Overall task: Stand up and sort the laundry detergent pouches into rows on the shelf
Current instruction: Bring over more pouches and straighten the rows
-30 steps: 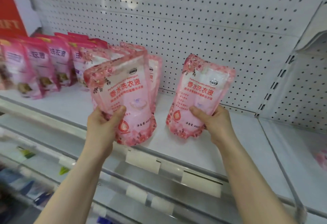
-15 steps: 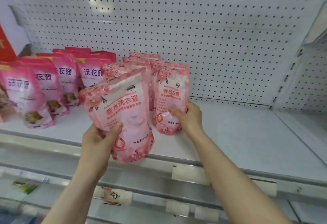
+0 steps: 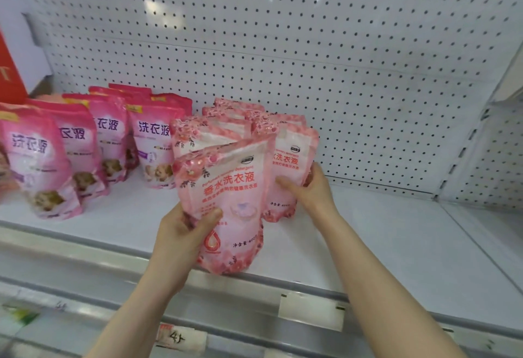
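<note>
My left hand point(image 3: 184, 233) grips a light pink floral detergent pouch point(image 3: 226, 205) by its lower left, holding it upright at the front of the white shelf point(image 3: 382, 258). My right hand point(image 3: 308, 190) holds a second light pink pouch point(image 3: 294, 159) standing on the shelf, just right of a short row of the same pouches point(image 3: 226, 120). To the left stand rows of darker pink pouches point(image 3: 85, 142).
A white pegboard wall point(image 3: 311, 46) backs the shelf. The shelf's right part is bare up to a pegboard divider point(image 3: 495, 145). Price tags point(image 3: 310, 311) sit on the front rail. A red box point(image 3: 8, 74) stands at the far left.
My right hand carried its pouch left and back, setting it beside the light pink row. My left hand's pouch shifted right and toward the shelf front. The view turned right.
</note>
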Demonstrator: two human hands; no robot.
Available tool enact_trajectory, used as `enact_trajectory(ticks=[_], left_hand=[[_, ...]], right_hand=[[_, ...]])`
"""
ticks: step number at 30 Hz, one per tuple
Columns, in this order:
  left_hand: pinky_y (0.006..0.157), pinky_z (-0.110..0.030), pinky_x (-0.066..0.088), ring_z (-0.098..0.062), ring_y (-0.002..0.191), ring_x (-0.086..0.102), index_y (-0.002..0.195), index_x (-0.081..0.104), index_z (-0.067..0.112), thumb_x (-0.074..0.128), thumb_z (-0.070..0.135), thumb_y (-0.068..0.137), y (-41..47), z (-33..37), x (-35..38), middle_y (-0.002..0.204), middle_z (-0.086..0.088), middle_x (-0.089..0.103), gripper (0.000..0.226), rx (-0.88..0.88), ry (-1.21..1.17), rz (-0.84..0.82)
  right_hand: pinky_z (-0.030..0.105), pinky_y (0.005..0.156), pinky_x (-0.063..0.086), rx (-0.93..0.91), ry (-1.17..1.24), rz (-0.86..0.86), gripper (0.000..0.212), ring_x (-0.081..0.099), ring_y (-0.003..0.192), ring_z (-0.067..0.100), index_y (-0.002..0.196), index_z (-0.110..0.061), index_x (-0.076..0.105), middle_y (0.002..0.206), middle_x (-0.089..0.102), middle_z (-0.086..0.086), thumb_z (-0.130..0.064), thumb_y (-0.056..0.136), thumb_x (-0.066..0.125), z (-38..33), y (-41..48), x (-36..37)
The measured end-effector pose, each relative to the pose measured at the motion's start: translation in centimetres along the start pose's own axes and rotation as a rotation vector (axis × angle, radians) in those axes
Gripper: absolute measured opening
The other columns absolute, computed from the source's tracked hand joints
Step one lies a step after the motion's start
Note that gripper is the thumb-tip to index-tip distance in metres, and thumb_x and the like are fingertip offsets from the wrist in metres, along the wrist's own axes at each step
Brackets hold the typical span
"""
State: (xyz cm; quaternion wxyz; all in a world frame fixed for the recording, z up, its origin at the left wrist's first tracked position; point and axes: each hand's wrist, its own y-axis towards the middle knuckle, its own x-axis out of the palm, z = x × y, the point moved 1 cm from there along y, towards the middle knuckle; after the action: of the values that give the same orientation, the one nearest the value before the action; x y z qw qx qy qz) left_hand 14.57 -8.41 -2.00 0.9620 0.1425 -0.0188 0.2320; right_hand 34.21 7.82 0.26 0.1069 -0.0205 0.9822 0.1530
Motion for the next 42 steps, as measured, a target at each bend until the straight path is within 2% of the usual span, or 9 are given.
enact_trajectory(ticks=[4, 8, 12, 15, 20, 23, 33, 38, 42], left_hand=[[0.081, -0.039, 0.057, -0.014, 0.092, 0.072, 0.103, 0.070, 0.026, 0.069, 0.016, 0.087, 1.5, 0.3, 2.1, 0.098, 0.007, 0.076, 0.019, 0.008, 0.049, -0.155], [0.088, -0.035, 0.057, -0.008, 0.098, 0.070, 0.110, 0.067, 0.029, 0.068, 0.016, 0.089, 2.8, 0.4, 4.7, 0.104, 0.011, 0.074, 0.025, 0.020, 0.091, -0.312], [0.085, -0.040, 0.057, -0.019, 0.096, 0.070, 0.109, 0.064, 0.021, 0.072, 0.015, 0.085, 3.5, 0.0, 6.2, 0.099, 0.003, 0.075, 0.025, 0.044, 0.113, -0.227], [0.078, -0.019, 0.054, -0.003, 0.094, 0.067, 0.109, 0.055, 0.032, 0.080, 0.019, 0.076, 2.8, -0.7, 6.1, 0.100, 0.015, 0.070, 0.043, 0.068, 0.197, -0.124], [0.088, -0.021, 0.049, 0.000, 0.107, 0.057, 0.135, 0.038, 0.036, 0.084, 0.024, 0.067, 0.0, -3.5, 5.9, 0.120, 0.023, 0.057, 0.083, 0.124, 0.522, -0.124], [0.094, -0.035, 0.051, -0.011, 0.110, 0.061, 0.139, 0.042, 0.025, 0.082, 0.020, 0.072, 0.1, -4.2, 6.1, 0.124, 0.008, 0.062, 0.078, 0.122, 0.526, -0.110], [0.079, -0.033, 0.054, -0.020, 0.111, 0.061, 0.133, 0.054, 0.017, 0.074, 0.010, 0.080, -0.6, -1.1, 5.7, 0.133, 0.000, 0.056, 0.057, 0.500, 0.850, 0.039], [0.098, -0.029, 0.043, -0.020, 0.120, 0.051, 0.128, 0.059, 0.009, 0.065, 0.009, 0.085, 2.8, 4.3, 5.6, 0.130, -0.006, 0.056, 0.043, 0.766, 0.811, 0.114], [0.106, -0.034, 0.036, -0.028, 0.120, 0.052, 0.125, 0.062, 0.006, 0.068, 0.010, 0.087, 6.7, 7.7, 5.4, 0.125, -0.009, 0.060, 0.038, 0.885, 0.940, 0.062]], right_hand=[[0.013, 0.081, 0.046, -0.325, 0.102, 0.185, 0.023, 0.063, 0.094, -0.008, 0.111, -0.028, 0.060, 0.102, 0.068, -0.015, -0.042, 0.093, 0.062, -6.4, -1.2, -4.1], [0.008, 0.083, 0.045, -0.562, -0.205, -0.146, 0.030, 0.056, 0.108, -0.006, 0.103, -0.036, 0.067, 0.110, 0.064, -0.022, -0.056, 0.080, 0.067, -11.3, -3.2, -4.9], [0.033, 0.070, 0.053, -0.499, -0.441, -0.234, 0.019, 0.063, 0.068, 0.011, 0.080, -0.020, 0.075, 0.073, 0.070, -0.008, -0.039, 0.082, 0.076, -11.5, -2.5, -3.8], [0.033, 0.059, 0.043, -0.481, -0.488, -0.141, 0.018, 0.048, 0.053, 0.009, 0.077, -0.019, 0.076, 0.059, 0.062, -0.009, -0.036, 0.084, 0.075, -11.2, -1.0, -3.4], [0.040, 0.074, 0.054, -0.481, -0.588, -0.161, 0.018, 0.066, 0.072, 0.016, 0.080, -0.021, 0.078, 0.072, 0.072, -0.004, -0.039, 0.082, 0.075, -11.7, 0.2, -2.1], [0.044, 0.075, 0.055, -0.498, -0.568, -0.133, 0.020, 0.068, 0.074, 0.020, 0.081, -0.022, 0.078, 0.073, 0.073, -0.002, -0.041, 0.082, 0.075, -12.1, 0.6, -2.0], [0.038, 0.074, 0.054, -0.549, -0.646, -0.121, 0.023, 0.064, 0.070, 0.013, 0.080, -0.024, 0.078, 0.071, 0.072, -0.007, -0.046, 0.083, 0.072, -11.6, 0.6, -1.0], [0.022, 0.056, 0.047, -0.483, -0.532, -0.184, 0.031, 0.050, 0.048, 0.003, 0.072, -0.028, 0.076, 0.061, 0.069, -0.005, -0.055, 0.083, 0.068, -12.7, 1.6, -2.0], [0.027, 0.075, 0.056, -0.440, -0.434, -0.041, 0.015, 0.069, 0.075, 0.010, 0.085, -0.027, 0.078, 0.074, 0.073, -0.013, -0.033, 0.091, 0.066, -13.7, 5.7, -4.8]])
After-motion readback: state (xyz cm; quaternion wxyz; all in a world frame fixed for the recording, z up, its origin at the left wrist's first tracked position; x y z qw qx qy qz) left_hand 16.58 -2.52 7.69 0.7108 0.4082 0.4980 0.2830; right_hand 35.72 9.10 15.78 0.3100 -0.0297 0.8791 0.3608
